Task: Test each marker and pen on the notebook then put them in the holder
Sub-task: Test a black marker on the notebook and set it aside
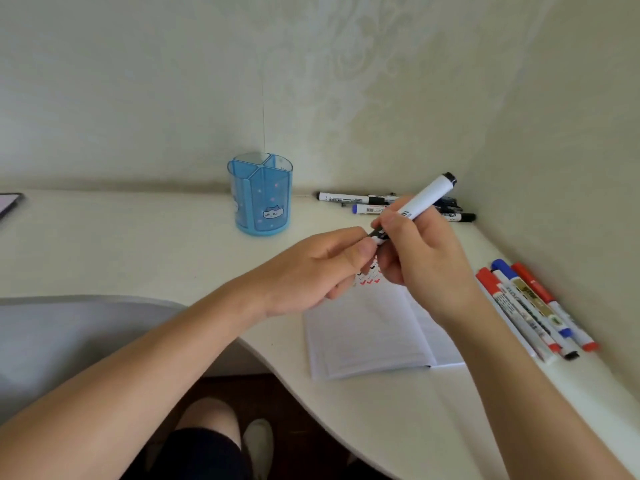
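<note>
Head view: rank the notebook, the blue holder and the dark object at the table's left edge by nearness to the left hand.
1. Notebook, just below and right of the left hand.
2. Blue holder, behind the hand, near the wall.
3. Dark object, far left at the table's edge.

On the desk (pixel 138 244) I see the holder (pixel 260 195) at eleven o'clock from the notebook (pixel 374 327), a marker pile (pixel 346 197) at twelve, a marker row (pixel 526 306) at three
</note>
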